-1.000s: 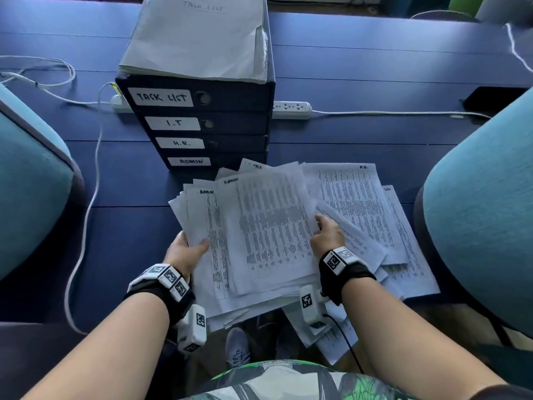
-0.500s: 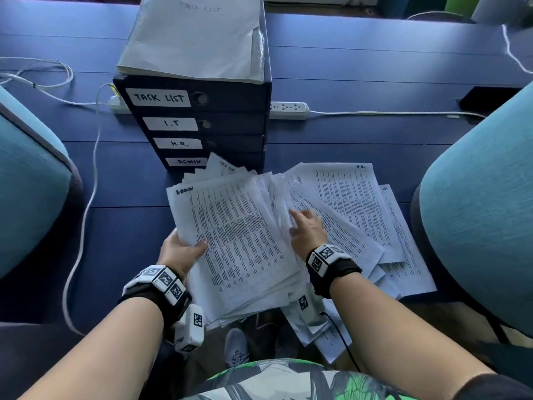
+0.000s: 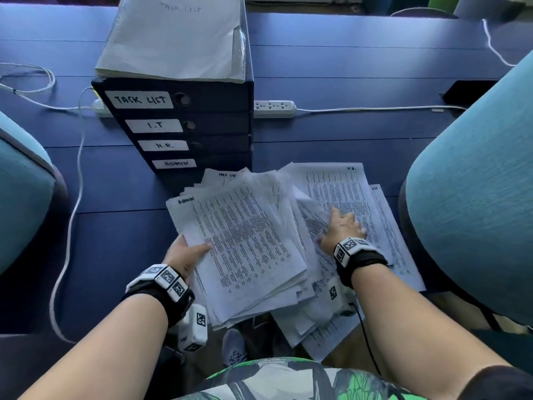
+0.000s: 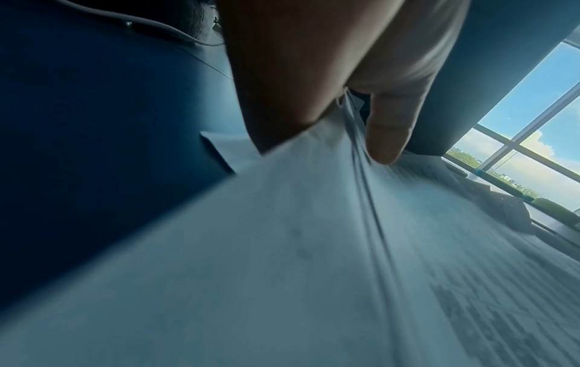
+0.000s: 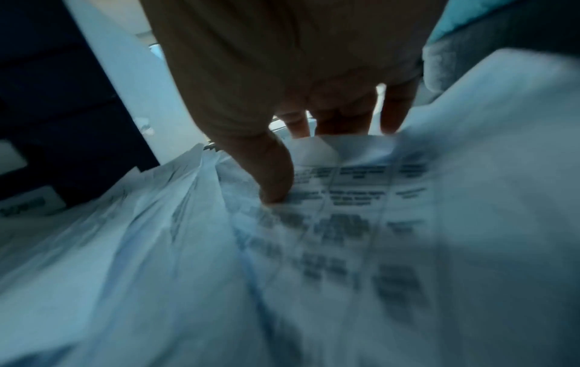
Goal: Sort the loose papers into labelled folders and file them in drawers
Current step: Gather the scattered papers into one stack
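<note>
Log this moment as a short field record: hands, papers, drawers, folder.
left hand: grips the left edge of the paper stack, thumb on top
right hand: fingers spread on the loose sheets to the right
top sheet mark: ADMIN, handwritten
drawer unit: four drawers, all closed, labelled TASK LIST, I.T, H.R., ADMIN
folder: lies on top of the unit
desk: blue

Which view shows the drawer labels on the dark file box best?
The head view: the drawer labels read TASK LIST, I.T, H.R., ADMIN down the front of the file box. The right wrist view catches only blurred white label edges at its left. The left wrist view shows no labels.
</note>
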{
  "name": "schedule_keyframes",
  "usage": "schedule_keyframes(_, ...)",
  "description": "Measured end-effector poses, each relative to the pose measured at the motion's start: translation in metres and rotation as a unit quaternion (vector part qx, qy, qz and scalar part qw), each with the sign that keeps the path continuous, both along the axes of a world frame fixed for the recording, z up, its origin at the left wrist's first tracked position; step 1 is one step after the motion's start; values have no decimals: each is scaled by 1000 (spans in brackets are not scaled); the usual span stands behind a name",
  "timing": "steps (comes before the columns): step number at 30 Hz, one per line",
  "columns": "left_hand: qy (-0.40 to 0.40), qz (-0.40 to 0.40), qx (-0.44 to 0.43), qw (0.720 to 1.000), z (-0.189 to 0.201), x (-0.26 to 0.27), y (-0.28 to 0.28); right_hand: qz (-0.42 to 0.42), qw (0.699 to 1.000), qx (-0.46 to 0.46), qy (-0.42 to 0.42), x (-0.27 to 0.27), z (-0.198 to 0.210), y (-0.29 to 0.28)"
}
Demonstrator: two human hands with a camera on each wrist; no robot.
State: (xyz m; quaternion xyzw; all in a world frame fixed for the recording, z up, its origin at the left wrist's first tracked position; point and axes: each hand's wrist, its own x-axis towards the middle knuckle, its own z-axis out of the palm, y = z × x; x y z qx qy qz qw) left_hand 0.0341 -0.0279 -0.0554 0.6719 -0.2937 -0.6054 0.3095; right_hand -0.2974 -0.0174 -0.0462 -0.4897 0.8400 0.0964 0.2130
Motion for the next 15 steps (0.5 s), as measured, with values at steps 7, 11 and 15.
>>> schedule_keyframes(7,-22,-12,12,1000,4,0,0,-18,995,-48,-82,-1,13,3)
schedule_keyframes(11,-19,-17,4,1000,4,-1,0,-122,966,-216,-78,-6,32,1)
schedule_keyframes(15,-45,-29,-12,998,1,-1,0,-140,893,-421,-72,-9,56,-8)
